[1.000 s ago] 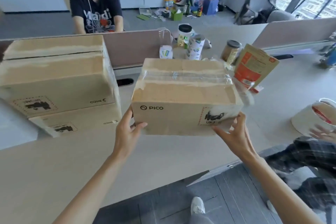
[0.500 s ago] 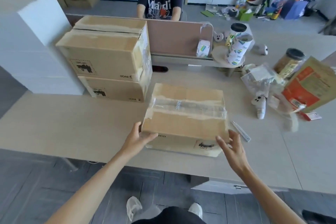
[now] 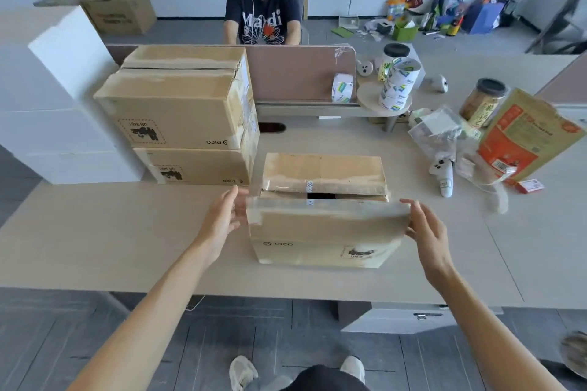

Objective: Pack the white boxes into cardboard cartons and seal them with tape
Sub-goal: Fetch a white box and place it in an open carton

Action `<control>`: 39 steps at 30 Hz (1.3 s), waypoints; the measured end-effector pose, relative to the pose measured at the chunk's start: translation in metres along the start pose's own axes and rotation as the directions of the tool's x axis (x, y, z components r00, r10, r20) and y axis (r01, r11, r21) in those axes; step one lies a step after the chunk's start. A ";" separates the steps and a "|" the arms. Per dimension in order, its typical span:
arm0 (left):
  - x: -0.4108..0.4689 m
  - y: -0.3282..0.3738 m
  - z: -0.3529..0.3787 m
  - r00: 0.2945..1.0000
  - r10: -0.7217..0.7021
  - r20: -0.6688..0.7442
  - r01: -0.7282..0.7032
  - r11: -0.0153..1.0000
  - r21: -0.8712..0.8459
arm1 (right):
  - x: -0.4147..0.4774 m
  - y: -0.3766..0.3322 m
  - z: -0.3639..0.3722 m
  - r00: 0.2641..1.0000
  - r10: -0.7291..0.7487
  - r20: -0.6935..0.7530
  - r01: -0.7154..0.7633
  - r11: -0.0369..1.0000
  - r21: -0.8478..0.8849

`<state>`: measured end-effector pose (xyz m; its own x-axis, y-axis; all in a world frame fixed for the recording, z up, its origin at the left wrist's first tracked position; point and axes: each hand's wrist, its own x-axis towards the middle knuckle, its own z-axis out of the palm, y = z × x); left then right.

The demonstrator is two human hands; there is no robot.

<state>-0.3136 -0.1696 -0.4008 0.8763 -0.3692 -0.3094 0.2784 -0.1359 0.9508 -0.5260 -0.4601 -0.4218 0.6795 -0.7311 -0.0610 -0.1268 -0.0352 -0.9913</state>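
Carton in work: brown cardboard carton [image 3: 320, 233] with a printed logo, standing on the pale wooden surface [image 3: 127, 232] directly in front of the person, near the front edge.
Flaps: not closed. A dark gap shows between the far flap and the near flap, and scraps of clear tape run along both edges. Contents not visible.
Left hand [image 3: 227, 216]: spread wide, fingers straight, at the left end of the near flap. Touching or just beside it, cannot tell. Holds nothing.
Right hand [image 3: 425, 228]: spread wide, fingertips on the right end of the same flap, no grip.
Done so far: two stacked brown cartons [image 3: 178, 105] sit left of the one in work, flaps down. Whether they are properly sealed, cannot tell.
Left to do: a stack of plain white boxes [image 3: 57, 89] stands at far left, unpacked. This carton likely needs filling or checking, then closing and taping.
Tape: printed tape rolls [image 3: 400, 82] at the far side, well apart from both hands.
Estimate: task partway through.
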 end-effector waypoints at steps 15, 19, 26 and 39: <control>0.011 -0.011 -0.015 0.859 -0.013 0.512 -0.464 0.403 0.789 | 0.021 -0.001 0.002 0.897 0.201 0.393 0.103 0.770 -0.630; 0.000 -0.025 -0.007 0.870 -0.018 0.493 -0.465 0.303 0.832 | 0.009 0.035 0.015 0.883 -0.125 0.452 0.437 0.571 -0.695; -0.023 -0.064 0.029 0.903 0.235 0.359 -0.423 0.345 0.838 | 0.029 0.062 0.017 0.813 -0.235 0.533 0.579 0.426 -0.695; 0.050 -0.050 0.049 0.828 0.356 0.433 -0.529 0.239 0.814 | 0.078 0.044 0.034 0.825 -0.226 0.517 0.563 0.382 -0.732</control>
<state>-0.3034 -0.2260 -0.4646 0.6545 -0.7523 0.0757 -0.7171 -0.5858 0.3776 -0.4541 -0.4958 -0.4740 0.9634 -0.2431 0.1130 -0.1948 -0.9245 -0.3277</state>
